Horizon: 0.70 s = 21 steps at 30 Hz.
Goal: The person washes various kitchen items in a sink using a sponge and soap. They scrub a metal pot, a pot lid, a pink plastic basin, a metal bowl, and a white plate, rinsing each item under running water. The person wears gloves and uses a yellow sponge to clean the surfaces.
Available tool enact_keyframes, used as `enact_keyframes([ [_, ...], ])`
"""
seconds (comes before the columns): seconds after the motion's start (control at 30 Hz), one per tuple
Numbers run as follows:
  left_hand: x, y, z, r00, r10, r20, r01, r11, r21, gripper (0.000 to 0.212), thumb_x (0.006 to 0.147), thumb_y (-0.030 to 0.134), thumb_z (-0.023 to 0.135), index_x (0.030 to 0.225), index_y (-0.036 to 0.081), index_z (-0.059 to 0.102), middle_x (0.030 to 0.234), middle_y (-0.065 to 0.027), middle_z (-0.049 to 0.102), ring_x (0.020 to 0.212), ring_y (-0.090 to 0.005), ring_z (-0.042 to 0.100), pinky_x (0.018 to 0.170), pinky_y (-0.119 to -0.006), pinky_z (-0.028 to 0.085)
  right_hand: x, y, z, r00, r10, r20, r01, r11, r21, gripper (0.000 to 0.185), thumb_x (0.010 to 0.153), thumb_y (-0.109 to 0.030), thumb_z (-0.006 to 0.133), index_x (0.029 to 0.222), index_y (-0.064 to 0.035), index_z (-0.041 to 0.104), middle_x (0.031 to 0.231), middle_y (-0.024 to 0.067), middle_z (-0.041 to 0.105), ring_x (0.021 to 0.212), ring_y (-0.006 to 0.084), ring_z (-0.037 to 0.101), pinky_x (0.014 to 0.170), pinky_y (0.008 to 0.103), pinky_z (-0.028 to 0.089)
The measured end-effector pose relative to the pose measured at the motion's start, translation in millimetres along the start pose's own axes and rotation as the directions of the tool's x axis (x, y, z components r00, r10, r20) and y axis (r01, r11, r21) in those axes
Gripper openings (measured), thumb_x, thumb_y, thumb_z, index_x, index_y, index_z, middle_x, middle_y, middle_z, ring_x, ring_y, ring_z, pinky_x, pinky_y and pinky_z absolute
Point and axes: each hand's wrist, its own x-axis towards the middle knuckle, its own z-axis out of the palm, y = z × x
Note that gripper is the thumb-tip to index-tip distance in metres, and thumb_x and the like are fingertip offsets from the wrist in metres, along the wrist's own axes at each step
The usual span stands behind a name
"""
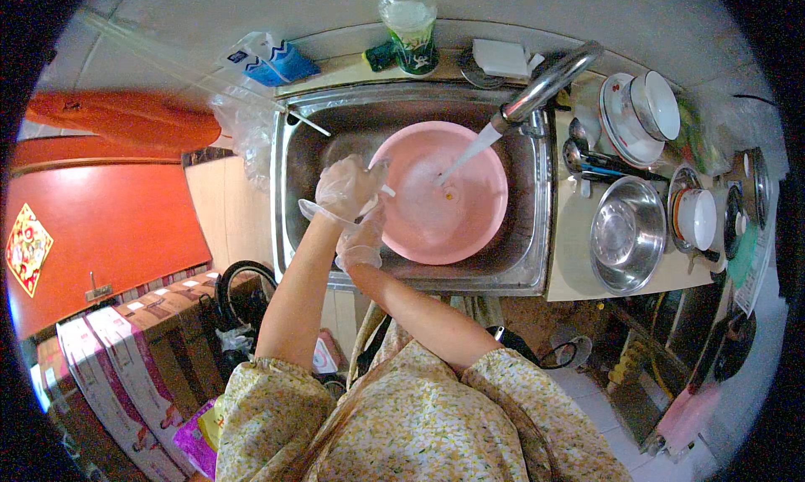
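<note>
Both my hands are in clear plastic gloves, close together over the left side of a metal sink (302, 255). My left hand (347, 185) is bent over at the left rim of a pink plastic basin (497, 230). Just below and touching it is my right hand (361, 238). A small white piece (388, 191) pokes out between them over the rim; which hand has it, I cannot tell. Most of my fingers are hidden or blurred. Water (471, 151) streams from the metal faucet (547, 82) into the basin, where a small yellowish bit (449, 196) shows.
A white stick (311, 123) crosses the sink's upper left corner. A bottle (409, 35) and a blue-and-white packet (273, 60) line the back ledge. On the right counter are stacked bowls (654, 104), ladles (575, 151) and a steel basin (629, 236). Boxes (138, 356) stand left.
</note>
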Motion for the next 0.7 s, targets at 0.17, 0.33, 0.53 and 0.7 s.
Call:
enact_keyframes([
  [0.17, -1, 49, -44, 0.956, -0.276, 0.103, 0.289, 0.947, -0.142, 0.039, 0.08, 0.035, 0.04, 0.083, 0.002, 0.06, 0.083, -0.0206, 0.058, 0.077, -0.0372, 0.057, 0.067, -0.043, 0.046, 13, 40, 5, 0.993, 0.109, 0.052, -0.121, 0.868, 0.481, 0.067, 0.065, -0.016, 0.064, 0.118, 0.0027, 0.028, 0.112, 0.0203, 0.038, 0.107, 0.0291, 0.035, 0.093, 0.0345, 0.025],
  [0.33, -8, 57, -56, 0.938, -0.32, 0.132, 0.337, 0.932, -0.134, 0.042, 0.08, 0.036, 0.037, 0.083, 0.002, 0.06, 0.083, -0.0229, 0.058, 0.081, -0.0378, 0.056, 0.073, -0.044, 0.044, 10, 56, 6, 0.981, 0.17, 0.093, -0.193, 0.869, 0.456, 0.05, 0.075, -0.022, 0.051, 0.116, -0.0014, 0.032, 0.111, 0.015, 0.041, 0.104, 0.0265, 0.038, 0.091, 0.0338, 0.027],
  [0.53, -7, 65, -57, 0.946, -0.3, 0.127, 0.316, 0.938, -0.14, 0.046, 0.081, 0.04, 0.036, 0.089, 0.001, 0.058, 0.085, -0.0232, 0.057, 0.083, -0.0375, 0.055, 0.074, -0.045, 0.043, 17, 48, 7, 0.994, 0.098, 0.054, -0.109, 0.955, 0.276, 0.046, 0.079, -0.035, 0.046, 0.114, -0.0058, 0.037, 0.108, 0.0115, 0.044, 0.099, 0.025, 0.043, 0.086, 0.0351, 0.034],
  [0.7, -26, 39, -63, 1.0, -0.004, 0.009, 0.004, 1.0, -0.01, 0.041, 0.079, 0.042, 0.044, 0.109, 0.014, 0.049, 0.112, -0.0173, 0.047, 0.098, -0.0336, 0.05, 0.086, -0.046, 0.037, -5, -8, -19, 0.98, -0.112, 0.163, 0.15, 0.958, -0.243, 0.063, 0.068, -0.024, 0.065, 0.115, 0.0028, 0.033, 0.117, 0.0217, 0.037, 0.113, 0.0332, 0.031, 0.094, 0.0398, 0.026],
])
